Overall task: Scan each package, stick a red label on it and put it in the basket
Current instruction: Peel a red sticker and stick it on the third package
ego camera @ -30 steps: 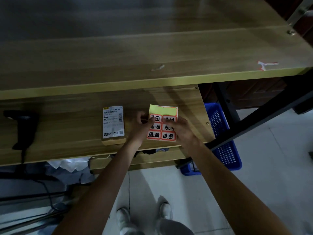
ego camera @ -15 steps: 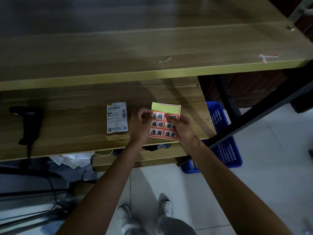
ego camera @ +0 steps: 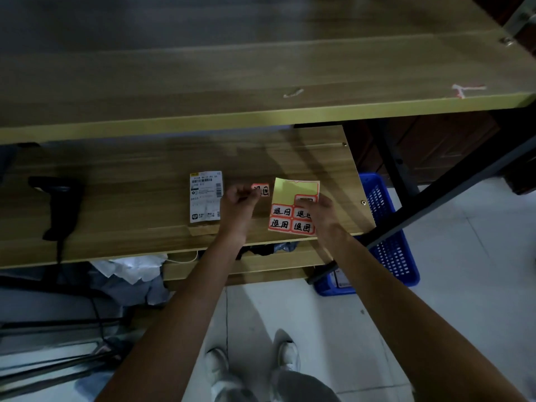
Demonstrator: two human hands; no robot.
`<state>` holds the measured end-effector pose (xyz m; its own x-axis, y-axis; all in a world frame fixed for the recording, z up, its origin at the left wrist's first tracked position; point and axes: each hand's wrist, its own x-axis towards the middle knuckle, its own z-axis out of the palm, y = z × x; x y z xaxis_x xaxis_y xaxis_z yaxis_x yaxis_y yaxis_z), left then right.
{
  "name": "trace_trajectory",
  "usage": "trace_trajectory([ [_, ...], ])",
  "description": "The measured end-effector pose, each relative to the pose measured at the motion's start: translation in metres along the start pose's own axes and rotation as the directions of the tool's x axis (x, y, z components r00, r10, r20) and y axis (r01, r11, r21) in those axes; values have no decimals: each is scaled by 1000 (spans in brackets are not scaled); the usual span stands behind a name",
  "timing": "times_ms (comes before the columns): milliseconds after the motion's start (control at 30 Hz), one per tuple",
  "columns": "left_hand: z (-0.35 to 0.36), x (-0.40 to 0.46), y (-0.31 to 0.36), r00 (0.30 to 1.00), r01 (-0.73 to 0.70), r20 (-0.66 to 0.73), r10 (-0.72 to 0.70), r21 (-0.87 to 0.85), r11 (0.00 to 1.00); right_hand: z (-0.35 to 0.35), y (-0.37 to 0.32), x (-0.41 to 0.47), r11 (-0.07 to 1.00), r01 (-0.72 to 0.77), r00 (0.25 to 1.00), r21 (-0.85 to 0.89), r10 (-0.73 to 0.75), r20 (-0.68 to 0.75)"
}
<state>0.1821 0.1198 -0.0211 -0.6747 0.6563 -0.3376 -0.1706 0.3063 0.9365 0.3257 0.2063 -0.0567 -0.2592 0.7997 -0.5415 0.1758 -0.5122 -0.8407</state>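
A small brown package [ego camera: 205, 197] with a white shipping label on top lies on the lower wooden shelf [ego camera: 130, 198]. My left hand [ego camera: 239, 206] pinches one peeled red label [ego camera: 262, 190] just right of the package. My right hand [ego camera: 320, 216] holds the yellow label sheet [ego camera: 293, 208], which carries several red labels with black writing. A black barcode scanner [ego camera: 59, 207] lies at the left of the shelf. The blue basket [ego camera: 388, 242] stands on the floor to the right, partly behind a black frame bar.
A wide upper wooden shelf [ego camera: 261, 71] overhangs the lower one. Crumpled white and grey bags [ego camera: 130, 271] lie under the shelf on the left. A black diagonal frame bar [ego camera: 435, 204] crosses in front of the basket. My feet are on the pale tiled floor [ego camera: 464, 285].
My left hand has peeled one red label off the sheet and moved it left, away from the sheet. The sheet stays in my right hand.
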Motion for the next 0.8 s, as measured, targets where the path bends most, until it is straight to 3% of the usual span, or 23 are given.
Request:
trace_trajectory([
  [233,-7,3,-4,1000,25,18,-25,-5,1000,-11,0,84,974,-51,994,-223,29,-101],
  [400,-9,2,-10,1000,18,-5,-18,49,999,-13,-11,109,910,-7,977,-414,-81,-195],
  [633,-11,-7,-12,1000,24,-2,-24,79,997,2,-14,98,659,84,923,-747,-334,-191],
  [800,-17,-6,-4,1000,-10,-16,12,133,991,6,-21,89,555,-30,913,-832,-323,-248],
])
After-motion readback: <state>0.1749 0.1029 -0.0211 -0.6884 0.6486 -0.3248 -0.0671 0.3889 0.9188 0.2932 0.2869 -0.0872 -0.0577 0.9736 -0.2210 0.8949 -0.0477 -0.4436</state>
